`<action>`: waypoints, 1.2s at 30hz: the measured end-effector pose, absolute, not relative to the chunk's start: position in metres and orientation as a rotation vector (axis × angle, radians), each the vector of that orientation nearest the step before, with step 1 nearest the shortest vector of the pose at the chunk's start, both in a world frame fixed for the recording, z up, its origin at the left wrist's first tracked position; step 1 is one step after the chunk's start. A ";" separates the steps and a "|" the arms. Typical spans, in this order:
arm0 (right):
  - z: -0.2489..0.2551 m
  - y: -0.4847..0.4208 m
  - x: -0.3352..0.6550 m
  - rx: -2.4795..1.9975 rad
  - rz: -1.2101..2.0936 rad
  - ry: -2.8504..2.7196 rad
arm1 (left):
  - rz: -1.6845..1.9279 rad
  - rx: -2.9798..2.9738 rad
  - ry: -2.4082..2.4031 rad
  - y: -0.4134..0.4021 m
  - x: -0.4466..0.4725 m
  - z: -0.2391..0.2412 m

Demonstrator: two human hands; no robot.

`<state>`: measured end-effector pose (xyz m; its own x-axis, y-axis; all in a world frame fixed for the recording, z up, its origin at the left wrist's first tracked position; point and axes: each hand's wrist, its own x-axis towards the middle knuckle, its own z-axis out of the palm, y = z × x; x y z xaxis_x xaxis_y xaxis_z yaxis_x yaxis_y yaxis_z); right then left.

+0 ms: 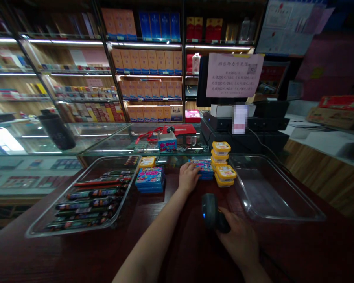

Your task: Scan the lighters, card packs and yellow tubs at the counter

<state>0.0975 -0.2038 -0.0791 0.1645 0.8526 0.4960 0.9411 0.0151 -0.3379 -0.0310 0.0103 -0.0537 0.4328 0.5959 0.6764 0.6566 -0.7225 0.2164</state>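
My right hand [237,236] is wrapped round the handle of a dark barcode scanner [210,210], which has a small blue light glowing on its side. Ahead of it, my left hand [188,177] grips the left end of a stack of blue printed packets [205,169], its fingers bent over the edge. Touching or close beside that stack on the right are several yellow-lidded tubs [225,173], piled up. Another stack of blue packets [150,179] lies left of my left hand, with one yellow-lidded tub [147,161] behind it.
A clear tray [37,232] of dark wrapped sticks is at left. At right sits a second clear tray [271,196]. Behind are an open blue box [167,142], a glass counter, a black bottle [57,131], and a monitor with a pink notice [234,76]. Stocked shelves line the back.
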 end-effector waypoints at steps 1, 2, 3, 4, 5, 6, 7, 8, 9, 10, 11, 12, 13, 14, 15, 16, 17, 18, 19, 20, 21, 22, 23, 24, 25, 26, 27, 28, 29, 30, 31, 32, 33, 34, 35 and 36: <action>-0.078 -0.204 0.097 -1.847 -0.182 -1.697 | -1.286 -2.524 -1.252 0.011 -0.034 -0.056; -0.077 -0.204 0.097 -1.852 -0.173 -1.696 | -1.397 -2.464 -1.381 0.012 -0.037 -0.060; -0.076 -0.205 0.097 -1.861 -0.164 -1.694 | -1.499 -2.423 -1.500 0.014 -0.039 -0.063; -0.075 -0.205 0.097 -1.871 -0.156 -1.693 | -1.590 -2.407 -1.594 0.016 -0.040 -0.065; -0.074 -0.205 0.096 -1.880 -0.151 -1.693 | -1.667 -2.414 -1.652 0.018 -0.041 -0.068; -0.074 -0.205 0.096 -1.888 -0.150 -1.693 | -1.728 -2.436 -1.674 0.021 -0.041 -0.070; -0.073 -0.205 0.096 -1.895 -0.151 -1.693 | -1.776 -2.461 -1.668 0.023 -0.040 -0.072; -0.073 -0.205 0.096 -1.901 -0.152 -1.691 | -1.814 -2.477 -1.648 0.025 -0.038 -0.072; -0.073 -0.205 0.096 -1.907 -0.152 -1.688 | -1.844 -2.484 -1.627 0.026 -0.036 -0.073; -0.073 -0.205 0.096 -1.912 -0.149 -1.686 | -1.864 -2.487 -1.613 0.027 -0.033 -0.072; -0.073 -0.205 0.097 -1.913 -0.144 -1.684 | -1.875 -2.489 -1.605 0.028 -0.031 -0.072; -0.074 -0.205 0.097 -1.910 -0.139 -1.684 | -1.880 -2.489 -1.602 0.028 -0.028 -0.071; -0.074 -0.205 0.097 -1.905 -0.137 -1.683 | -1.882 -2.485 -1.604 0.027 -0.025 -0.071; -0.075 -0.204 0.097 -1.901 -0.142 -1.681 | -1.878 -2.479 -1.610 0.027 -0.023 -0.070; -0.075 -0.204 0.097 -1.898 -0.150 -1.679 | -1.871 -2.472 -1.616 0.026 -0.021 -0.070; -0.076 -0.204 0.098 -1.894 -0.160 -1.679 | -1.860 -2.466 -1.623 0.026 -0.020 -0.069; -0.076 -0.204 0.098 -1.892 -0.168 -1.679 | -1.846 -2.463 -1.630 0.025 -0.020 -0.069; -0.076 -0.204 0.098 -1.891 -0.174 -1.680 | -1.827 -2.467 -1.635 0.025 -0.020 -0.069; -0.076 -0.204 0.098 -1.894 -0.178 -1.681 | -1.802 -2.479 -1.638 0.024 -0.020 -0.068; -0.075 -0.204 0.098 -1.899 -0.179 -1.680 | -1.771 -2.494 -1.636 0.022 -0.022 -0.067; -0.075 -0.204 0.097 -1.906 -0.178 -1.678 | -1.734 -2.510 -1.628 0.020 -0.024 -0.066; -0.075 -0.204 0.097 -1.915 -0.179 -1.676 | -1.686 -2.522 -1.616 0.018 -0.027 -0.063; -0.074 -0.204 0.097 -1.925 -0.181 -1.676 | -1.625 -2.526 -1.603 0.014 -0.030 -0.060; -0.074 -0.204 0.097 -1.931 -0.183 -1.679 | -1.553 -2.521 -1.588 0.010 -0.035 -0.057; -0.074 -0.205 0.097 -1.935 -0.184 -1.684 | -1.473 -2.510 -1.574 0.005 -0.040 -0.052; -0.074 -0.206 0.097 -1.939 -0.184 -1.690 | -1.388 -2.495 -1.560 -0.001 -0.045 -0.047; -0.074 -0.206 0.097 -1.945 -0.184 -1.693 | -1.306 -2.480 -1.543 -0.008 -0.052 -0.041; -0.074 -0.207 0.096 -1.952 -0.184 -1.692 | -1.228 -2.464 -1.528 -0.015 -0.059 -0.035; -0.074 -0.208 0.096 -1.957 -0.185 -1.695 | -1.155 -2.444 -1.516 -0.022 -0.066 -0.029; -0.075 -0.208 0.096 -1.960 -0.189 -1.698 | -1.087 -2.417 -1.514 -0.029 -0.074 -0.024; -0.075 -0.209 0.096 -1.962 -0.198 -1.699 | -1.025 -2.377 -1.527 -0.036 -0.081 -0.019; -0.076 -0.209 0.096 -1.961 -0.211 -1.700 | -0.969 -2.321 -1.559 -0.042 -0.089 -0.015; -0.076 -0.209 0.096 -1.959 -0.226 -1.701 | -0.919 -2.249 -1.614 -0.047 -0.096 -0.012; -0.077 -0.210 0.096 -1.952 -0.242 -1.704 | -0.872 -2.163 -1.689 -0.051 -0.103 -0.010; -0.078 -0.210 0.096 -1.942 -0.256 -1.707 | -0.827 -2.071 -1.772 -0.055 -0.109 -0.009; -0.079 -0.210 0.097 -1.928 -0.267 -1.708 | -0.780 -1.985 -1.856 -0.058 -0.115 -0.009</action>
